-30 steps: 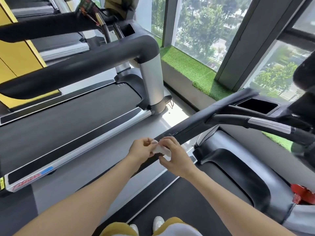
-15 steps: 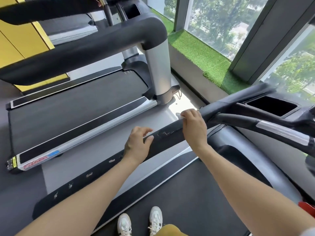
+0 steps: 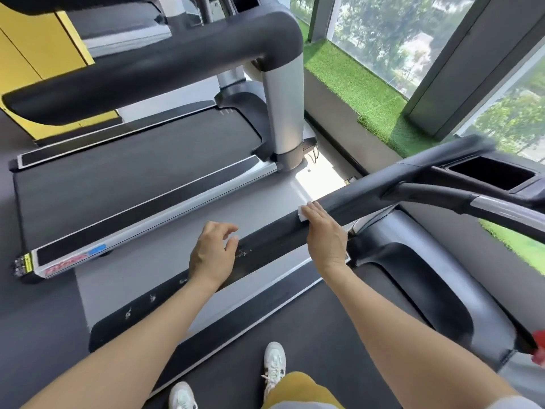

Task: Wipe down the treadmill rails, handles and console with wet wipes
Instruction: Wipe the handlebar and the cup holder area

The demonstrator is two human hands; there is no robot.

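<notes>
The treadmill's black left handrail (image 3: pixel 368 193) runs diagonally from lower left up to the console (image 3: pixel 489 172). My right hand (image 3: pixel 324 234) lies across the rail's top, fingers stretched out and pressing a white wet wipe (image 3: pixel 301 216) onto it. Only the wipe's edge shows past my fingertips. My left hand (image 3: pixel 212 256) is at the rail further down, fingers loosely curled and holding nothing. A curved inner handle (image 3: pixel 501 209) with a silver strip branches off below the console.
A second treadmill (image 3: pixel 132 172) with a silver post (image 3: pixel 284 113) stands to the left, across a grey floor gap. A fake-grass ledge (image 3: pixel 354 84) runs under the windows. My white shoes (image 3: pixel 274 364) stand on the belt. Something red (image 3: pixel 539 346) shows at the right edge.
One second ago both hands held the wipe together at the rail. They have parted: my right hand took the wipe up along the rail, my left hand let go and stays lower.
</notes>
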